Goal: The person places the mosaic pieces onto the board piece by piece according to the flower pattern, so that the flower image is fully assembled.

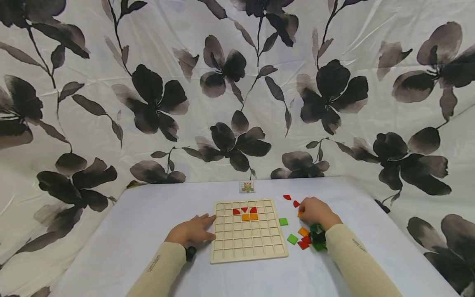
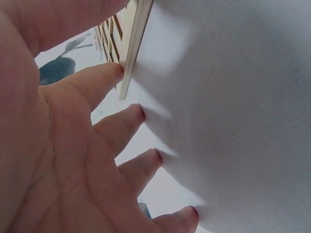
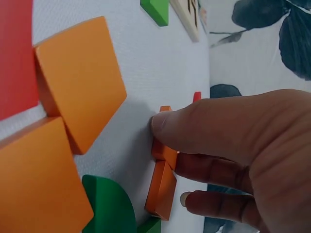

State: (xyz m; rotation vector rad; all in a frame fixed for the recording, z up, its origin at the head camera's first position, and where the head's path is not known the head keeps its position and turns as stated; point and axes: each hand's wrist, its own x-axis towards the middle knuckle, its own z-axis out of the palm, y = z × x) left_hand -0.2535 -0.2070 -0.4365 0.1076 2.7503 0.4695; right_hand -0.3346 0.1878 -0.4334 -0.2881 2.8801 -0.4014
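Observation:
A pale wooden grid board (image 1: 249, 244) lies on the white table. In its upper cells sit red pieces (image 1: 253, 210), one of them a triangle, above two orange square tiles (image 1: 254, 216). My left hand (image 1: 193, 231) has its fingers spread beside the board, thumb and index finger at its left edge; the other fingertips touch the cloth in the left wrist view. To the right of the board, my right hand (image 1: 315, 211) pinches a small orange tile (image 3: 163, 151) between thumb and fingers, low over the table. Another orange tile (image 3: 161, 189) lies against it.
Loose green (image 1: 292, 239), orange (image 1: 303, 232) and red tiles (image 1: 303, 245) lie right of the board, some under the right wrist. Two red pieces (image 1: 287, 197) lie farther back. A small patterned card (image 1: 247, 187) stands behind the board, before a floral cloth (image 1: 237, 103).

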